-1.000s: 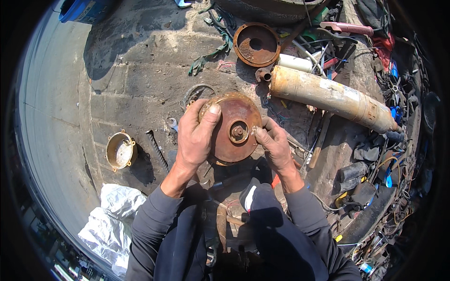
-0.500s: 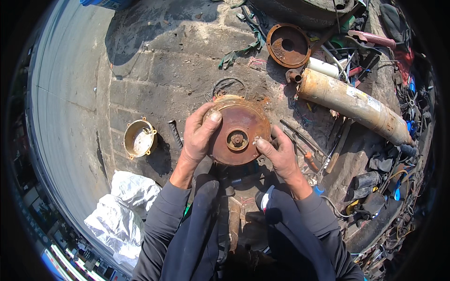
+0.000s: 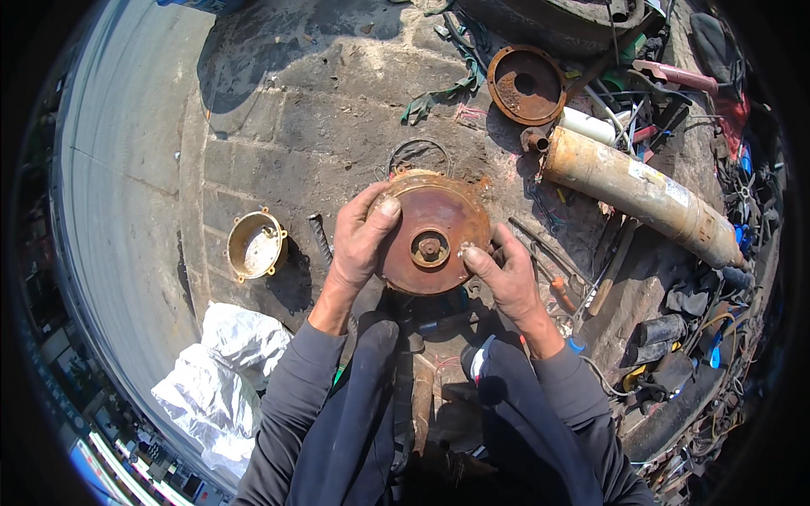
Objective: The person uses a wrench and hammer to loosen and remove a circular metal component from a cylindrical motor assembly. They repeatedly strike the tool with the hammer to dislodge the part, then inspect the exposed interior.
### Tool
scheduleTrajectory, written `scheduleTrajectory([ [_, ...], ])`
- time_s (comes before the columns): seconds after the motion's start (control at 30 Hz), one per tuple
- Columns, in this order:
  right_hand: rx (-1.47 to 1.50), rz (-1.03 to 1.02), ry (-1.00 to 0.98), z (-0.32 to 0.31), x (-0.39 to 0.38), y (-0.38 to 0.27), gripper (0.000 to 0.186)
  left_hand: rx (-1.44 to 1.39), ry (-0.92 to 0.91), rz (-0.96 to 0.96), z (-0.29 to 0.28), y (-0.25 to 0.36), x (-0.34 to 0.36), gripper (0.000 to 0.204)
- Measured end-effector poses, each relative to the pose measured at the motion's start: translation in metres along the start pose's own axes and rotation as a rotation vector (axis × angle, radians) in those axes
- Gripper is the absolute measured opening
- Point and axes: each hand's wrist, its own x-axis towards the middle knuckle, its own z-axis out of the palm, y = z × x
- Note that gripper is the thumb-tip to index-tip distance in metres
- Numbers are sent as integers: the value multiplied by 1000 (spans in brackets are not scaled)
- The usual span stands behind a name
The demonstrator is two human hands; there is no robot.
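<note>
A rusty, reddish-brown pump impeller (image 3: 405, 268), round and flat with a nut in its central eye, faces up between my knees. My left hand (image 3: 359, 236) is closed on its left rim, thumb on top. Closed on the right rim is my right hand (image 3: 506, 274), with the thumb near the edge and the fingers partly hidden beside it. A tan, lugged edge (image 3: 413, 174) shows just behind the impeller; what lies under it is hidden.
Left of my hands sits a round lugged metal housing (image 3: 255, 244). White crumpled sheeting (image 3: 224, 371) lies nearer. At right are a long rusty cylinder (image 3: 637, 194), a rusty flanged cover (image 3: 526, 84), an orange-handled tool (image 3: 561, 293) and heaped scrap. A wire loop (image 3: 420, 143) lies beyond.
The view has shifted slightly, so ground objects appear a little to the right. Both hands keep the same hold on the impeller.
</note>
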Motion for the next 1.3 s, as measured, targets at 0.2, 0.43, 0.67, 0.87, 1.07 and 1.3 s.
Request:
scheduleTrajectory([
  [0.2,-177,-55,36,11,-23,-22,41,-215,28,-45,6,8,-29,51],
  [0.43,-245,-209,30,7,-64,-47,41,-308,-38,-63,18,40,-72,55],
  [0.67,-18,-81,244,-6,-83,-58,40,-257,-142,-82,51,38,-53,54],
  [0.87,9,-96,350,-31,-63,-43,36,-150,-192,91,82,21,-16,36],
  [1.07,-6,-80,258,-34,-29,-22,40,-99,-91,63,71,7,-1,38],
  [1.3,-112,-239,164,-31,10,-15,44,-195,33,13,49,-6,31,39],
])
